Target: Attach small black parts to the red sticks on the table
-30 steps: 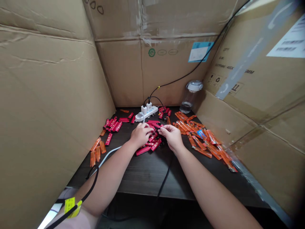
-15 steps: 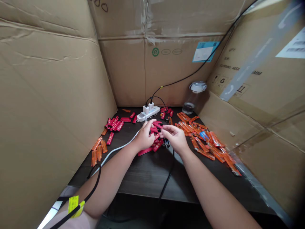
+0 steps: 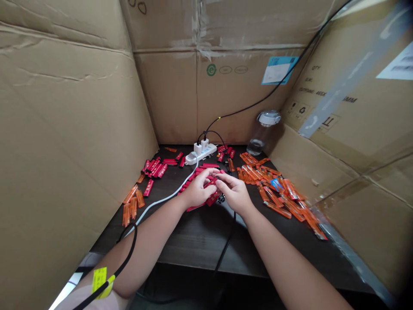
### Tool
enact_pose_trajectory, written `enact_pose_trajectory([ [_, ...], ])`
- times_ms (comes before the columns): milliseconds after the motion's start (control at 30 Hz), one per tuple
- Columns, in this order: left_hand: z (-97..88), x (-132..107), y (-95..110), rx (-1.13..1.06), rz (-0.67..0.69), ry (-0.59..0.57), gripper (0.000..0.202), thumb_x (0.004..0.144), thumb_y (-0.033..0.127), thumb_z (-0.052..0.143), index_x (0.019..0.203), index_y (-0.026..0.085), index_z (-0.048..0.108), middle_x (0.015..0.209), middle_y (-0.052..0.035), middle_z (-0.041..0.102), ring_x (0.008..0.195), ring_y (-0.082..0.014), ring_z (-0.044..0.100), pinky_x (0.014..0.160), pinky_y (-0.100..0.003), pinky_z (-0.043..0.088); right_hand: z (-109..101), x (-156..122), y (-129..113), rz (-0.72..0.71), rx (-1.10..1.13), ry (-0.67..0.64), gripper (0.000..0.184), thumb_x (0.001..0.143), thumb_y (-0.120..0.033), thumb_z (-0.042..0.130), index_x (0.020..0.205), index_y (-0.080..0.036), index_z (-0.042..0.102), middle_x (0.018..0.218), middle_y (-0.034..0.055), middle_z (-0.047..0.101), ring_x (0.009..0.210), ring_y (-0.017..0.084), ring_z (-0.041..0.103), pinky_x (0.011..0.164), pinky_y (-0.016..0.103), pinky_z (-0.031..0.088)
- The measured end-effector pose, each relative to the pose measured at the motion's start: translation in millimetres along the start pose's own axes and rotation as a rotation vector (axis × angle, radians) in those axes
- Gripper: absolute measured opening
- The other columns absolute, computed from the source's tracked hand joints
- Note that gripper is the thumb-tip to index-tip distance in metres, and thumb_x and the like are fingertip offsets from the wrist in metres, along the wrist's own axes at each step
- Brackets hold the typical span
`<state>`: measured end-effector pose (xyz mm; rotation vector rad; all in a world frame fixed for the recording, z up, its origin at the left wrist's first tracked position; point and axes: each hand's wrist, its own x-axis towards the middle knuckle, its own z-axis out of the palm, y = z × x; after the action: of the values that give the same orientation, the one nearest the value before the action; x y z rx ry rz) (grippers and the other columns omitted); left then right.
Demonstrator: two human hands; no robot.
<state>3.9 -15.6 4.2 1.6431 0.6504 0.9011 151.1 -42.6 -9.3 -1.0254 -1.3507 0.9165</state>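
Observation:
My left hand [image 3: 200, 189] and my right hand [image 3: 235, 192] meet over a heap of small flat red cases [image 3: 213, 199], which look like lighter casings. The left fingers are curled toward the thumb, and red shows in the gap between them. Thumb and fingers of the right hand pinch together close to the left fingertips. Whatever lies between the fingers is too small and covered to make out. Small shiny metal parts [image 3: 221, 198] lie just under the right hand.
Orange translucent pieces [image 3: 274, 193] lie heaped at right, a few more [image 3: 130, 211] at left. Other red cases [image 3: 156, 167] lie back left. Behind are a white power strip [image 3: 206, 153] with cables and a clear bottle [image 3: 258, 137]. Cardboard walls [image 3: 174, 99] enclose the dark table [image 3: 190, 241].
My hands have come together, fingertips now nearly touching. The left hand has lowered slightly and its fingers have curled in, showing more red cases behind it.

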Motion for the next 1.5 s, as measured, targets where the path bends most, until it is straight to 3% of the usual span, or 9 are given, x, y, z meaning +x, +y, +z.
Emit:
enact_pose_trajectory([
  [100,2.2,1.1,-0.7,-0.059,-0.029,0.033,0.032,0.081,0.023,0.055,0.113,0.018,0.049,0.098,-0.0043,0.058,0.075,-0.0106,0.059,0.065,-0.023,0.05,-1.0,0.8,2.2,0.092,0.082,0.095,0.035,0.07,-0.041,0.071,0.094,-0.015,0.071,0.078,0.0064,0.072,0.065,0.018,0.065,0.063,0.032,0.053],
  [300,7.1,4.2,-15.8,-0.014,0.069,0.101,0.026,0.085,0.027,0.054,0.108,0.017,0.054,0.095,-0.0053,0.061,0.082,-0.0139,0.061,0.073,-0.027,0.051,0.4,-0.9,0.8,0.111,0.055,0.117,0.034,0.07,-0.042,0.069,0.089,-0.013,0.069,0.055,0.0009,0.063,0.047,0.014,0.056,0.05,0.029,0.049],
  [500,7.4,4.4,-19.3,0.078,0.146,0.15,0.024,0.085,0.024,0.054,0.108,0.016,0.056,0.103,-0.0083,0.063,0.098,-0.0172,0.059,0.087,-0.031,0.048,0.0,-2.1,1.5,-0.102,-0.27,0.078,0.022,0.082,-0.032,0.053,0.085,-0.015,0.066,0.065,0.0026,0.061,0.056,0.014,0.055,0.053,0.026,0.044],
  [767,9.3,0.6,-14.1,0.127,0.239,0.115,0.026,0.085,0.021,0.053,0.11,0.015,0.058,0.106,-0.0096,0.061,0.1,-0.0182,0.059,0.089,-0.031,0.048,-4.6,-4.2,2.9,-0.244,-0.437,0.021,0.021,0.089,-0.028,0.041,0.078,-0.017,0.055,0.071,0.0025,0.057,0.067,0.015,0.053,0.061,0.026,0.042],
  [1067,12.5,-0.2,-12.0,0.276,0.365,0.115,0.027,0.085,0.016,0.05,0.11,0.017,0.061,0.097,-0.0075,0.057,0.093,-0.0169,0.058,0.086,-0.032,0.049,-1.4,-2.4,11.8,-0.251,-0.495,0.032,0.025,0.087,-0.021,0.031,0.073,-0.019,0.051,0.06,0.0006,0.053,0.055,0.015,0.049,0.053,0.027,0.038],
  [1167,16.7,2.7,-17.8,0.234,0.333,0.14,0.028,0.085,0.015,0.05,0.111,0.017,0.06,0.099,-0.0081,0.057,0.095,-0.0171,0.059,0.087,-0.032,0.049,-1.5,0.2,17.2,-0.301,-0.573,0.101,0.025,0.085,-0.019,0.031,0.068,-0.02,0.049,0.057,0.0008,0.052,0.052,0.014,0.047,0.051,0.027,0.036],
  [1267,22.0,6.1,-22.9,0.232,0.246,0.236,0.029,0.084,0.014,0.05,0.11,0.014,0.062,0.101,-0.0093,0.059,0.096,-0.0178,0.059,0.089,-0.033,0.049,-2.1,5.0,22.4,-0.382,-0.678,0.165,0.023,0.082,-0.019,0.033,0.061,-0.021,0.043,0.052,-0.0003,0.046,0.047,0.014,0.043,0.049,0.027,0.033],
  [1500,25.6,8.4,-20.7,0.293,0.131,0.316,0.033,0.082,0.012,0.049,0.111,0.013,0.066,0.094,-0.0085,0.06,0.087,-0.0169,0.059,0.084,-0.035,0.051,-1.3,13.4,23.4,-0.44,-0.685,0.19,0.024,0.076,-0.022,0.039,0.055,-0.024,0.03,0.049,-0.0021,0.037,0.046,0.013,0.036,0.049,0.028,0.029],
])
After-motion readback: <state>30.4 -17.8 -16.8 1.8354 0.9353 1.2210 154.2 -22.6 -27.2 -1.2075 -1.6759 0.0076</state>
